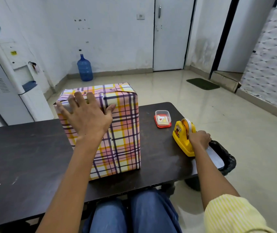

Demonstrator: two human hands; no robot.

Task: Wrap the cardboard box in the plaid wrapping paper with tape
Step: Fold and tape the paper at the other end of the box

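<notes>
Cardboard box: rectangular, upright, covered in smooth plaid wrapping paper.
Left hand: open, flat against it.
Right hand: fingers curled on yellow plastic tape dispenser.

Dark tabletop, scuffed pale in spots. Near its far right edge, small clear container on a red lid. Beyond, on pale floor tiles: blue water jug against wall, green doormat, white water dispenser at left.
</notes>
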